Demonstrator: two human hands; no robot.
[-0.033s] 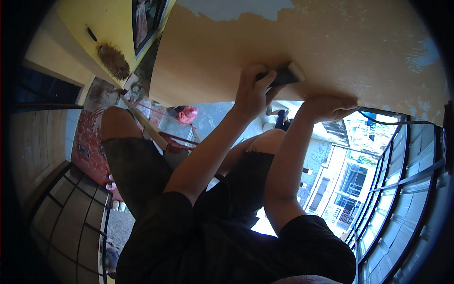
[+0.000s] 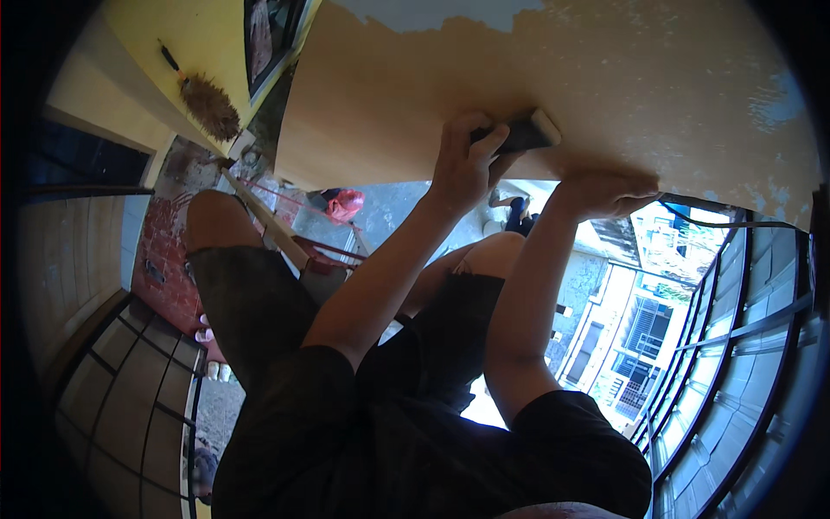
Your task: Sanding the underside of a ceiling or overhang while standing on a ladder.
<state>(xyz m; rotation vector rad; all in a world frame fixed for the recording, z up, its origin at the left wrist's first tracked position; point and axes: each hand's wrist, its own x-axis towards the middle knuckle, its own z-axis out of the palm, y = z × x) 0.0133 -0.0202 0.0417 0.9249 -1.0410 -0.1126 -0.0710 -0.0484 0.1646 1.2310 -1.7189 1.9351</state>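
Black block [image 2: 529,134] gripped by the left hand [image 2: 467,163], fingers around it — against the tan panel [image 2: 372,104]. Right hand [image 2: 603,195] at the panel's lower edge, its fingers' hold unclear.

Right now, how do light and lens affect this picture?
Head view: barred panels at right curve near the rim; head view: glare washes out the pale building; head view: soft shadow darkens the tan board around the left hand.
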